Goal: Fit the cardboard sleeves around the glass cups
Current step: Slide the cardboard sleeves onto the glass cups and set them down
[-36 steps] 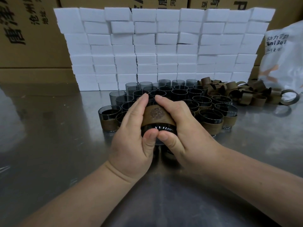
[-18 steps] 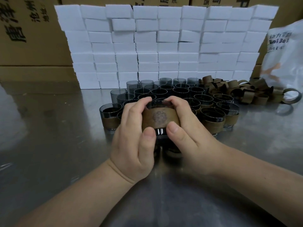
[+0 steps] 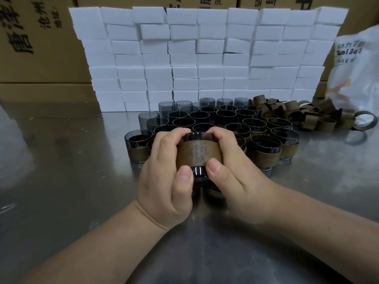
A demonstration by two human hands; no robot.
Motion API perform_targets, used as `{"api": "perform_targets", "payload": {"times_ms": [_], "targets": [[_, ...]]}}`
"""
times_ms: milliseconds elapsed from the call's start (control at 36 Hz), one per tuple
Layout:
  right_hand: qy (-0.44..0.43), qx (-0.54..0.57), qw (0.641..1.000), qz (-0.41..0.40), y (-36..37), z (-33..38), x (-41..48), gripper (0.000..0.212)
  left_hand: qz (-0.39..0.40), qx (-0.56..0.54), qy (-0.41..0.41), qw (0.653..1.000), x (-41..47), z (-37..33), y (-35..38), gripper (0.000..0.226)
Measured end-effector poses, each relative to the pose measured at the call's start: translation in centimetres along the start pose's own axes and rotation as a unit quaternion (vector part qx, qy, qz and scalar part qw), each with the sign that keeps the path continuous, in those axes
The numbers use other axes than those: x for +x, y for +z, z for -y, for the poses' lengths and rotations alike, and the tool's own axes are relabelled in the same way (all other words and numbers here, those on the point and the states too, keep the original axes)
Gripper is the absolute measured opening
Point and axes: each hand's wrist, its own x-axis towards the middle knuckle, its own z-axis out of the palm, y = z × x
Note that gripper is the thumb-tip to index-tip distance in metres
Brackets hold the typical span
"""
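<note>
Both hands (image 3: 164, 179) (image 3: 235, 177) grip the cup (image 3: 198, 171) wearing its sleeve (image 3: 198, 154)

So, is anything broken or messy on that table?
Nothing looks broken or spilled. The only messy bit is the sleeve pile at the back right, a loose jumble beside the tidy glass cups. A few white foam blocks in the wall behind sit a little crooked. The held cup looks fine.
</note>
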Motion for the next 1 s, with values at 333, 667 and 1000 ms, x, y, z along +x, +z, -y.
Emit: {"api": "perform_targets", "payload": {"times_ms": [333, 667, 1000], "targets": [[-0.016, 0.040, 0.999, -0.028, 0.3, -0.4, 0.0, 0.071, 0.017, 0.004, 0.023, 1.000, 0.2, 0.2, -0.1, 0.059], [-0.055, 0.021, 0.994, -0.088, 0.9, -1.7, 0.0, 0.065, 0.009, 0.012, 0.046, 0.999, 0.6, -0.2, -0.1, 0.059], [-0.047, -0.025, 0.998, -0.046, 0.1, -0.7, -0.1, 0.060, 0.000, 0.017, 0.023, 1.000, 0.4, -0.1, 0.0, 0.060]]}}
